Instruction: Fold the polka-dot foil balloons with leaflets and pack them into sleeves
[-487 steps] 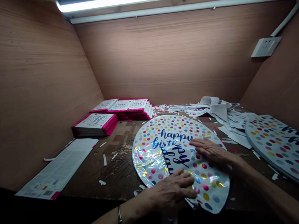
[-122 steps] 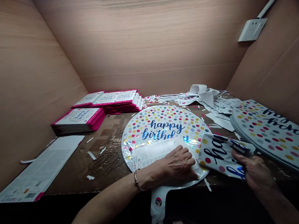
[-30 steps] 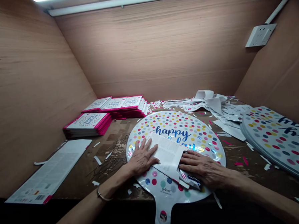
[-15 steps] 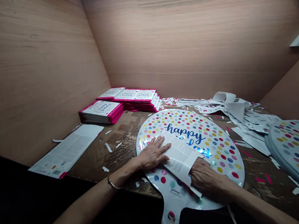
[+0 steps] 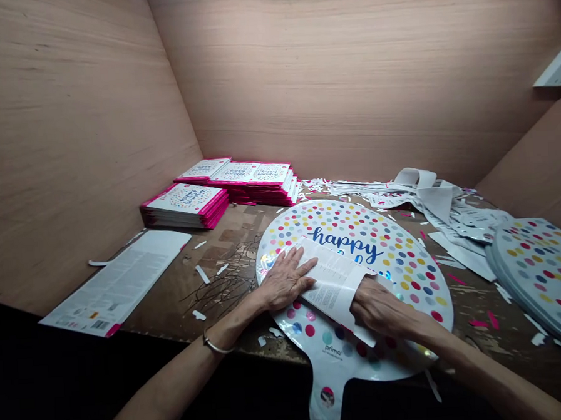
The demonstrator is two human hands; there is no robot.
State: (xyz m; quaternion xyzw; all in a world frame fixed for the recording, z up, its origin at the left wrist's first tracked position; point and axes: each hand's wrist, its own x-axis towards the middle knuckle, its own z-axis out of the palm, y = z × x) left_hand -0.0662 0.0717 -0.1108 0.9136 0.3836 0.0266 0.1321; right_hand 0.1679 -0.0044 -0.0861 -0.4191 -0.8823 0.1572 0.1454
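A flat round foil balloon (image 5: 406, 266) with coloured dots and blue "happy" lettering lies in front of me, its neck hanging over the table edge. On top of it rests a white printed card sleeve (image 5: 331, 289), text side up. My left hand (image 5: 288, 278) lies on the sleeve's left side, fingers spread and pressing down. The fingers of my right hand (image 5: 377, 305) are pushed inside the sleeve's near right opening, so they are hidden.
Stacks of finished-looking pink-edged "happy birthday" packets (image 5: 184, 205) stand at the back left. A flat printed card (image 5: 119, 284) lies at the left edge. More dotted foil balloons (image 5: 537, 272) are piled at the right. Paper strips (image 5: 442, 201) and scraps litter the table (image 5: 235, 237).
My right hand has shifted slightly up and left at the sleeve's opening. The left hand stays on the sleeve. The camera view has moved a little.
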